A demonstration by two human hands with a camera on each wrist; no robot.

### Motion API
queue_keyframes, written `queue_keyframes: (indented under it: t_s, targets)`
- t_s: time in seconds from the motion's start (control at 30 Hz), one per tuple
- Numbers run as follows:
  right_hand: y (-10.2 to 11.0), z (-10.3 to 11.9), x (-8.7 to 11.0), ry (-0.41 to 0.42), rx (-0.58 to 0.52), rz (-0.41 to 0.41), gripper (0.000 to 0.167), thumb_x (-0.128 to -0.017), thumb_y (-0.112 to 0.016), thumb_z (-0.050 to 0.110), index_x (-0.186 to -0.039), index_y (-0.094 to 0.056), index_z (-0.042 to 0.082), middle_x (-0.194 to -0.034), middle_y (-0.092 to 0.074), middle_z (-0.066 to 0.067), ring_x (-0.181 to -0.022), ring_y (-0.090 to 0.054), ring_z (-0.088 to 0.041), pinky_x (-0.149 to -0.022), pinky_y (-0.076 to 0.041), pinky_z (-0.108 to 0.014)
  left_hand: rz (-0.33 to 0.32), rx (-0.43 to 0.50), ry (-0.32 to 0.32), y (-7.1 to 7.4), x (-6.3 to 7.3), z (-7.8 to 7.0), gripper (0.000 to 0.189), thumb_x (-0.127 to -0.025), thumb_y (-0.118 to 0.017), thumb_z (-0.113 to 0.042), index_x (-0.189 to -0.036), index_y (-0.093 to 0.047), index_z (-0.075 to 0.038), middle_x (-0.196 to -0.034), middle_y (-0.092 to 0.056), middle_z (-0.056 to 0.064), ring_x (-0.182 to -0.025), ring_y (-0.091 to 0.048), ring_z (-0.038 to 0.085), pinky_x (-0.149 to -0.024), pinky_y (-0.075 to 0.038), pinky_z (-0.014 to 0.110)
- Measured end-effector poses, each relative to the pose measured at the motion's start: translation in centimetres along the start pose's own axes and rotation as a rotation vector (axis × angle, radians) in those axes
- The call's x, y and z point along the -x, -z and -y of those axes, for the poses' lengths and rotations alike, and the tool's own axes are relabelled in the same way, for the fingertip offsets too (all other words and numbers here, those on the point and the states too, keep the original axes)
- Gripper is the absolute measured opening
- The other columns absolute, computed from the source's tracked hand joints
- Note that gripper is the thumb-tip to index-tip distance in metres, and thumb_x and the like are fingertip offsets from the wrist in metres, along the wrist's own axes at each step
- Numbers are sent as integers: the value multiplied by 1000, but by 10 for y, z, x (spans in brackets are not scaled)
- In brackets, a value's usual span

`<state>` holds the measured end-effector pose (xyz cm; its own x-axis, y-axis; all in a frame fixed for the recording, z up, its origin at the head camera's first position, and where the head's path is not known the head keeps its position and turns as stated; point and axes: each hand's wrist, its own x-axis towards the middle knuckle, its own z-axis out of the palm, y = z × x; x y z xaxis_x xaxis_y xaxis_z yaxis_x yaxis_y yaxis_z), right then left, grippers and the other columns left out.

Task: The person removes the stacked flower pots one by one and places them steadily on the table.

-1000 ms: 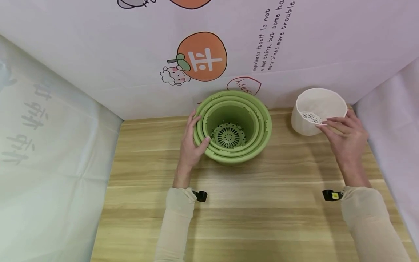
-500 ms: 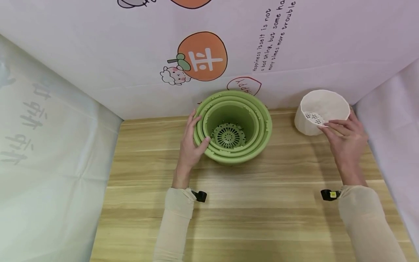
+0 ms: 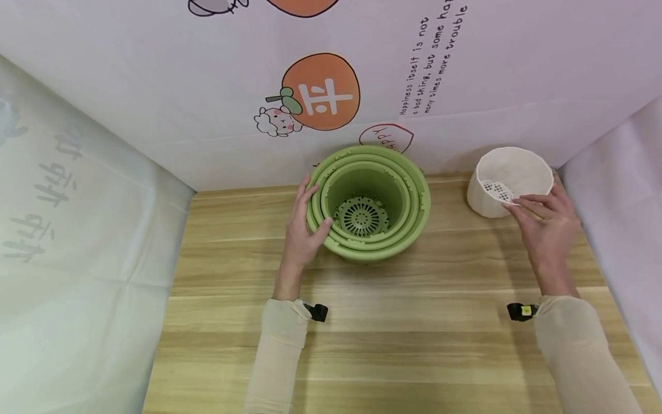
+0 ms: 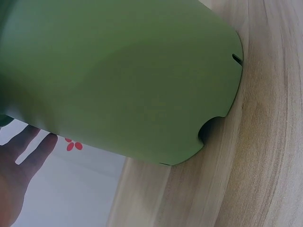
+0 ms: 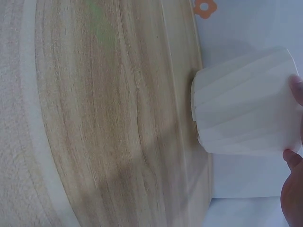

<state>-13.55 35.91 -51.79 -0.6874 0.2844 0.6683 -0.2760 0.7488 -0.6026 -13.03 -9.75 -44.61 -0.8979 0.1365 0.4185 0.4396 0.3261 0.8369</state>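
In the head view, the left hand (image 3: pixel 304 236) gripped the nested green pots (image 3: pixel 369 183) by their left rim on the tabletop (image 3: pixel 414 339); the right hand (image 3: pixel 548 227) pinched the white pot (image 3: pixel 509 167) by its near right rim. In the left wrist view, two fingers (image 4: pixel 41 153) were spread slightly against the pots. In the right wrist view, the white pot's base was at the tabletop, contact unclear.

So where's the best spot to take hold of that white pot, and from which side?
Probably the thin near rim of the white pot, pinched from the near side and slightly right. Its open mouth faces up, so the wall can be reached inside and out there, while the printed backdrop behind makes the far side look tighter.
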Motion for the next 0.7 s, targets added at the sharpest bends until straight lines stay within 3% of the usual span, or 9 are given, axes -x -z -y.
queue_keyframes:
  t_s: [0.13,0.53,0.7]
  targets:
    - [-2,-1,1,-5,2,-16,16,-61,-87,-13,-71,-75,-8,-81,-69,-31,-119,-58,-42,-110,-40,-43,0,3,-11,0,0,0,64,-83,-60,-9,-140,-41,10,-158,-24,28,-145,-27,41,-115,-25,61]
    - [-1,35,-6,-27,-18,-44,15,-61,-84,-17,-70,-72,-13,-78,-65,-35,-113,-61,-42,-107,-43,-41,-4,10,-12,0,0,0,63,-81,-58,-6,-139,-42,11,-158,-24,29,-144,-27,45,-116,-23,59]
    - [-1,35,-5,-48,-41,-61,15,-61,-83,-18,-70,-71,-14,-77,-64,-37,-115,-61,-41,-107,-43,-39,-14,3,-38,-3,0,12,65,-80,-58,-6,-140,-42,10,-159,-24,26,-145,-27,42,-116,-24,58]
